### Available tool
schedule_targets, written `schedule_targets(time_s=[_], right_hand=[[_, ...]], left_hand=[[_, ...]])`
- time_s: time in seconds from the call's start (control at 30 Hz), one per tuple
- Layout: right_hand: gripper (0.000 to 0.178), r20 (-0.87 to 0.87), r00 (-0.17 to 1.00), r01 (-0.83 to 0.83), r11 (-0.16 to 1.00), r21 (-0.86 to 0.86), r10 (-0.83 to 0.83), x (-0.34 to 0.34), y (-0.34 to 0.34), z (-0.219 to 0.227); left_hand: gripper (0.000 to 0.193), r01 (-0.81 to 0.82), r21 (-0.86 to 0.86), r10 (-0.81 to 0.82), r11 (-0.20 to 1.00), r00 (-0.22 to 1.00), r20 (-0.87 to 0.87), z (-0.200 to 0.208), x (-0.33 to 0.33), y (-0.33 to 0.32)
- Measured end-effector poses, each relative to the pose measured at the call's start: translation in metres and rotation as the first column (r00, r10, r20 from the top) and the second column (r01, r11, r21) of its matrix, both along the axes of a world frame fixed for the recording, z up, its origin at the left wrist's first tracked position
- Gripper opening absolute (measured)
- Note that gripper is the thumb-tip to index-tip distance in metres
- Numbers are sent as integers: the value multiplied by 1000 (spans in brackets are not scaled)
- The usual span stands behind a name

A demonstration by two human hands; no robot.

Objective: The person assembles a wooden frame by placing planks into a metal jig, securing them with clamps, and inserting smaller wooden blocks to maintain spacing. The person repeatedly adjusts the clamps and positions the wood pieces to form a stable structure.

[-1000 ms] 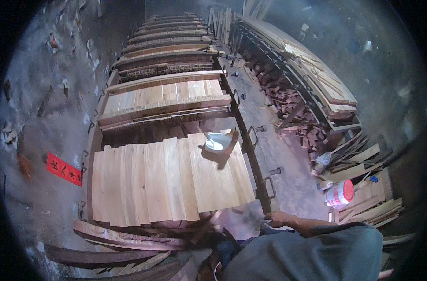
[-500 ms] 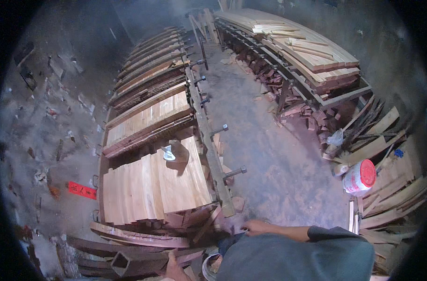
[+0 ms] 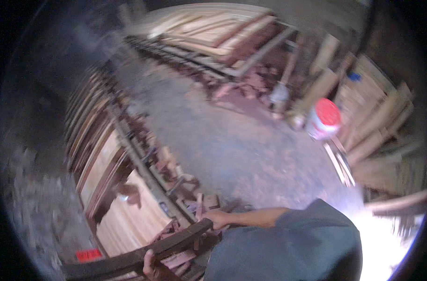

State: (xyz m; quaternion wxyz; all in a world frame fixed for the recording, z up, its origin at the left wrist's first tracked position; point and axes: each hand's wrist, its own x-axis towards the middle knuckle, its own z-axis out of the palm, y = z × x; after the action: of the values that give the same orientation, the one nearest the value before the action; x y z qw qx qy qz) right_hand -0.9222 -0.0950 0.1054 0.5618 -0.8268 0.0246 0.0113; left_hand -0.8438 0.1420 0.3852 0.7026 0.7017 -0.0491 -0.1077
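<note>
Foremost, long dark beam (image 3: 180, 240): spans the lower left of the view, lying aslant with its right end higher in view than its left; it crosses in front of the near end of the board panel.
Left hand (image 3: 156, 269): closed on the beam along its near side; the thumb points upward against it, while the other fingers are hidden.
Right hand (image 3: 216, 218): at the beam's right end, forearm reaching across from the right; its fingers are partly hidden and blurred, so whether they grip cannot be told.
Grey-green shirt (image 3: 288, 243): fills the lower centre, just right of the beam.
Board panel (image 3: 133, 215): pale planks laid edge to edge in the clamping rack, beyond the beam.
White bowl (image 3: 124, 198): on the panel's far part, blurred.
Rack rail (image 3: 145, 173): runs along the panel's right side, away from the viewer.
Red paper strip (image 3: 89, 255): left of the panel, near the beam's left portion.
Lidded bucket (image 3: 323, 122): white, red-topped, standing on the floor (image 3: 241, 140) well apart from both hands.
Leaning planks (image 3: 377, 126): right of the bucket.
Stacked boards (image 3: 204, 28): on a metal-framed bench (image 3: 265, 50), upper centre.
</note>
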Motion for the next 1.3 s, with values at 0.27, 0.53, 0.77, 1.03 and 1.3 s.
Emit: schedule_targets(time_s=[0.27, 0.53, 0.77, 1.03, 1.3], right_hand=[[35, -35, 992, 116, 982, -148, -122, 16, -111, 94], [33, 35, 993, 111, 991, -76, -109, 75, -192, 131], [35, -128, 989, 86, 994, 63, -78, 140, -271, 65], [69, -642, 739, 236, 971, -37, -204, 52, -381, 49], [67, -537, 771, 279, 939, -199, -343, 145, -489, 97]], left_hand=[[59, -25, 47, 10, 999, 952, 307, -40, 63, -106], [73, 138, -33, -121, 990, 942, 313, -148, 160, -200], [68, 266, -117, -278, 957, 955, -107, -144, 204, -351], [60, 312, -204, -360, 928, 891, -276, -143, 264, -482], [51, 227, -188, -280, 956, 898, -339, -151, 343, -584]])
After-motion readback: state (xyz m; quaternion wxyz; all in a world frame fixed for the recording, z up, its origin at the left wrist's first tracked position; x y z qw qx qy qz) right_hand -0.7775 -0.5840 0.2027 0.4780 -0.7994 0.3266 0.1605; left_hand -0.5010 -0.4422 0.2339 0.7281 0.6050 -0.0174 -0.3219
